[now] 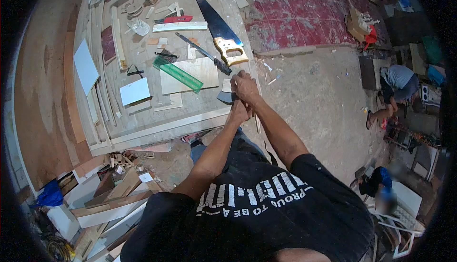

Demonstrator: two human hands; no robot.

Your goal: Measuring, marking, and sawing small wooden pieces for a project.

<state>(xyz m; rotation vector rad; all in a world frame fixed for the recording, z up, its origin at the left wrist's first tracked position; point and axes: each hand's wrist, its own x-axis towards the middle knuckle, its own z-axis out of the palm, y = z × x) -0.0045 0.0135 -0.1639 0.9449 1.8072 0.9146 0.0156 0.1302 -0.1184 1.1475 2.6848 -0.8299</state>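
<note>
My right hand (245, 87) is at the near right corner of the wooden worktable (185, 119), its fingers curled beside a small pale wood piece (228, 86). Close below it, my left hand (241, 111) is closed at the table edge. What either hand grips is hidden by the fingers. A dark grey sheet (225, 97), perhaps sandpaper, lies against both hands. Just beyond them is a file (202, 51) with a black handle. Farther off lies a handsaw (219, 29) with a wooden grip. A green ruler (178, 75) rests across a plywood rectangle (166, 82).
White panels (134, 92), wood strips (180, 26) and a red tool (178, 19) lie about the table. Offcuts (114, 200) are heaped at the lower left. Another person (400, 83) sits low at the far right, and a second (378, 183) is below.
</note>
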